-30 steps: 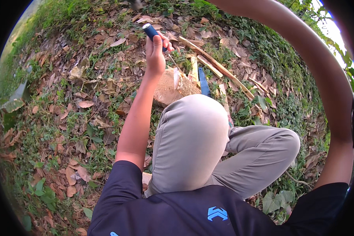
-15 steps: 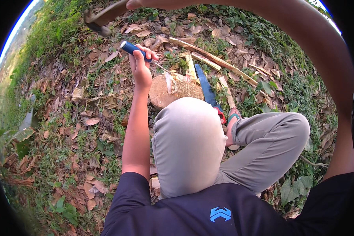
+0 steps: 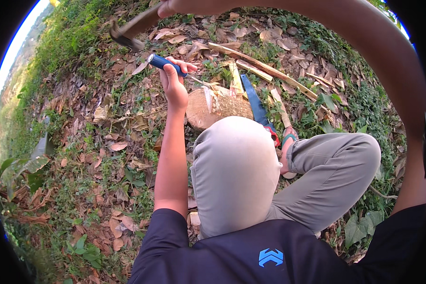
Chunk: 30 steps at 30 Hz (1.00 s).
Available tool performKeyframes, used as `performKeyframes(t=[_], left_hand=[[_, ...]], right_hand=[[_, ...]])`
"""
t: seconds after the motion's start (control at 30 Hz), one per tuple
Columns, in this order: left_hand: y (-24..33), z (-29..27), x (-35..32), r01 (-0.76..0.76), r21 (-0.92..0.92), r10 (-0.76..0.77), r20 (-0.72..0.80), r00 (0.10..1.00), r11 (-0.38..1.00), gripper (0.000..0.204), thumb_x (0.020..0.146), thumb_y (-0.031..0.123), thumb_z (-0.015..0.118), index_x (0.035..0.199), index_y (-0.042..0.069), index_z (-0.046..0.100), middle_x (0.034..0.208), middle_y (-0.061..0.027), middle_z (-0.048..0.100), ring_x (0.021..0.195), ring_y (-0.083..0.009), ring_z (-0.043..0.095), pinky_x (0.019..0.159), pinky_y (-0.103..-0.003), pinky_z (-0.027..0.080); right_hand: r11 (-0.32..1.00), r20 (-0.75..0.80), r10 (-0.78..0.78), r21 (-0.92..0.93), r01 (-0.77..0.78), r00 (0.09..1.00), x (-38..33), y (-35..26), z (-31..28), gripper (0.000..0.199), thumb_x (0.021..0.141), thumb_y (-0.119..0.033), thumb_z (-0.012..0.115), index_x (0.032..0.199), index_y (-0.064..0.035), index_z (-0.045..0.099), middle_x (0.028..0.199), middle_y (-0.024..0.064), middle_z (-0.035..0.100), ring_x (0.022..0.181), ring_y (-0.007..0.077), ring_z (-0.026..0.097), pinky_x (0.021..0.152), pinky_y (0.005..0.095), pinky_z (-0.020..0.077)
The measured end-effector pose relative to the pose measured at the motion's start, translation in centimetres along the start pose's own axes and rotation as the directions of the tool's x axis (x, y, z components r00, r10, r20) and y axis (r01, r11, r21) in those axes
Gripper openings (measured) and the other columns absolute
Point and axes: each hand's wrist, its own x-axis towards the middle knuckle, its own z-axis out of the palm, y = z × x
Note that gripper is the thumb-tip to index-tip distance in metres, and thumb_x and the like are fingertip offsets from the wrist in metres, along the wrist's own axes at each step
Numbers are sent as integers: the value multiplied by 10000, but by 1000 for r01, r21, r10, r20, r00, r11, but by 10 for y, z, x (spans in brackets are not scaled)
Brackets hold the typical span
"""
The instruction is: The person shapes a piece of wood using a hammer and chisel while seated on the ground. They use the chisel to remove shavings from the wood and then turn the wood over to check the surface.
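My left hand [image 3: 176,90] is closed around the blue handle of a chisel [image 3: 169,67], its capped end pointing up and left. The chisel's thin metal blade slants down to the top of a cut log [image 3: 198,112], where the wood is split and pale. My right hand [image 3: 191,5] reaches in along the upper edge, gripping the wooden handle of a hammer [image 3: 142,22]. The hammer's metal head hangs just above and left of the chisel's butt, apart from it. Part of the right hand is cut off by the picture's edge.
A handsaw [image 3: 254,98] with a red handle lies right of the log. Beyond it are long split wood strips [image 3: 269,71] and a shorter piece [image 3: 280,109] by my sandalled foot [image 3: 288,137]. My raised knee [image 3: 236,165] stands close before the log. Dry leaves and weeds cover the ground.
The hammer head has come slightly down and nearer to the chisel's butt. My left hand keeps its hold on the chisel at the log. The whole view has shifted a little.
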Motion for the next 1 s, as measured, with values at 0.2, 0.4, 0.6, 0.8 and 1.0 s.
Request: performKeyframes(t=[0.2, 0.4, 0.6, 0.8, 1.0], left_hand=[[1, 5, -1, 19, 6, -19, 44, 999, 1000, 386, 1071, 483, 381, 1100, 101, 434, 881, -60, 552, 860, -227, 628, 828, -358, 468], [11, -3, 1, 66, 144, -80, 98, 992, 987, 332, 1088, 426, 352, 1110, 105, 432, 1056, -146, 646, 975, -263, 670, 931, -395, 479], [15, -11, 7, 108, 227, -150, 180, 972, 968, 325, 1082, 419, 376, 1121, 101, 432, 1187, -214, 643, 1104, -289, 661, 1026, -418, 456], [23, -15, 7, 175, 242, -220, 171, 960, 954, 301, 1082, 419, 384, 1124, 126, 436, 1279, -228, 615, 1184, -288, 632, 1052, -419, 437], [16, -7, 1, 118, 277, -177, 199, 964, 954, 298, 1085, 422, 377, 1138, 133, 429, 1306, -202, 610, 1210, -278, 618, 1016, -399, 429]], right_hand=[[996, 40, -82, -29, 83, 996, -8, 8, -2, 352, 1028, -346, 513, 1113, -57, 695, 883, 110, 699, 710, 204, 649, 659, 401, 514], [991, -100, 35, 130, -22, 994, -25, 6, 12, 380, 1028, -373, 513, 1107, -52, 702, 918, 127, 707, 763, 223, 673, 706, 411, 521], [982, -89, 81, 179, -64, 993, -34, 16, 9, 363, 1012, -349, 534, 1148, -54, 696, 992, 148, 720, 903, 288, 699, 778, 436, 534], [994, -71, -47, 92, 53, 996, -23, 25, 6, 361, 1003, -345, 543, 1136, -47, 698, 1025, 160, 721, 934, 313, 707, 792, 441, 542], [1000, -45, -19, 23, 20, 999, -15, 21, 6, 344, 1010, -335, 537, 1104, -55, 714, 919, 135, 715, 811, 261, 695, 716, 412, 527]])
